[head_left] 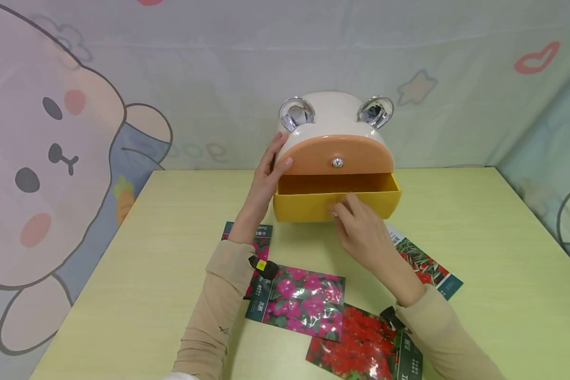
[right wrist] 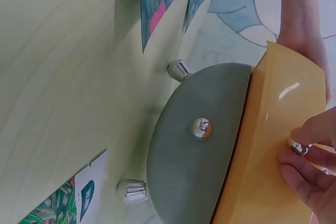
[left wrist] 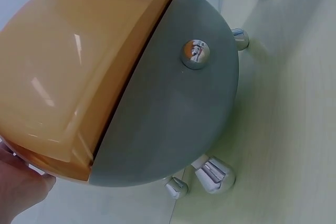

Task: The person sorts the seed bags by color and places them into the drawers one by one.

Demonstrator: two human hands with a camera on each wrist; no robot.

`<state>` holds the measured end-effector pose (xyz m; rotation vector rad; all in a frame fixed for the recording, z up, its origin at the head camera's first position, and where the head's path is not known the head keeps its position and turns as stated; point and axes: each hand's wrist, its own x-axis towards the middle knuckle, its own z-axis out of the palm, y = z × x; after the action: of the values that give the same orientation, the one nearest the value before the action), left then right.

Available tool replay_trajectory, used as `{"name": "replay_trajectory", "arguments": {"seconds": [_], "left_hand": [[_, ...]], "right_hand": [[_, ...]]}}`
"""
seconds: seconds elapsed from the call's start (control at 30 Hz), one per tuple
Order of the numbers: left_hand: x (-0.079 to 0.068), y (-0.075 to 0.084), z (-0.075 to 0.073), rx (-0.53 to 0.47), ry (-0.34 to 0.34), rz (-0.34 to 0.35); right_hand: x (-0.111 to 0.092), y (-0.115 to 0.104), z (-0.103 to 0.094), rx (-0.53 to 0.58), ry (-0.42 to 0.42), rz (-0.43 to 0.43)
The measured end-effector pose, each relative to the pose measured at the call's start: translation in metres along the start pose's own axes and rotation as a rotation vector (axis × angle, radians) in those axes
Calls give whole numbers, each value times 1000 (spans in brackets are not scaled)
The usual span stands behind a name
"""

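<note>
A rounded mini drawer cabinet [head_left: 334,113] with a white top and silver ears stands at the back of the table. Its orange top drawer [head_left: 313,153] is closed; the yellow drawer [head_left: 304,207] beneath is pulled partly out, and the part of its inside that shows looks bare. My right hand [head_left: 363,229] pinches that drawer's silver knob [right wrist: 299,148] between thumb and fingers. Against the cabinet's left side rests my left hand [head_left: 268,171], thumb towards the front. A grey-green bottom drawer [left wrist: 163,98] with its own knob is closed, visible in the wrist views.
Flat packets with flower pictures lie in front: a pink one [head_left: 306,301], one [head_left: 262,244] partly under the left arm, a red one [head_left: 356,343], and another [head_left: 420,261] by the right forearm. Silver feet [left wrist: 215,174] hold the cabinet off the table [head_left: 138,295].
</note>
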<state>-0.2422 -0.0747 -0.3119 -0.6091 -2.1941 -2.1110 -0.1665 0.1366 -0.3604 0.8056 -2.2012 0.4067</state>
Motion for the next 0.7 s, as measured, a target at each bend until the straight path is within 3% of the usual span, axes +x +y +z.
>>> {"name": "replay_trajectory", "arguments": {"seconds": [0.7], "left_hand": [[0,-1,0,14,0,11]], "right_hand": [[-12,-12,-13,-15,-15,-6]]}}
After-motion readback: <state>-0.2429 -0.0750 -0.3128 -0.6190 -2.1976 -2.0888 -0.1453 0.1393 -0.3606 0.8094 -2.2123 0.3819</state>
